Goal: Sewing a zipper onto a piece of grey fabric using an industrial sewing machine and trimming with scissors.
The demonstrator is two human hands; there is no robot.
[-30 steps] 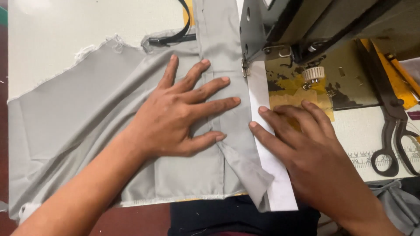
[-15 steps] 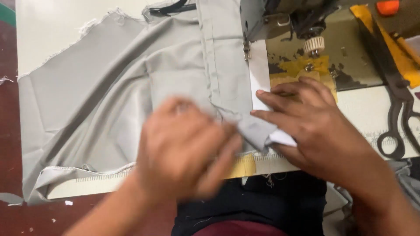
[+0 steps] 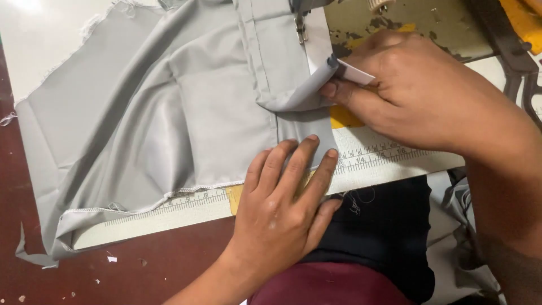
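A grey fabric piece (image 3: 169,113) lies spread over the white sewing table (image 3: 51,39), its stitched band running up under the presser foot (image 3: 302,28) of the sewing machine. My left hand (image 3: 282,197) rests flat on the fabric's lower edge at the table front, fingers apart, holding nothing. Over on the right, my right hand (image 3: 418,90) pinches the folded-back end of the grey band together with a white strip (image 3: 353,72), lifting it just right of the presser foot.
A printed ruler (image 3: 367,155) runs along the table's front edge. Dark scissors (image 3: 516,73) lie at the far right beside a yellow patch (image 3: 522,20). The dark red floor (image 3: 113,271) shows below left, and my lap in dark and maroon cloth is at the bottom.
My left hand has slid from the middle of the fabric down to its front edge. My right hand has gone from lying flat to pinching and folding back the band's end.
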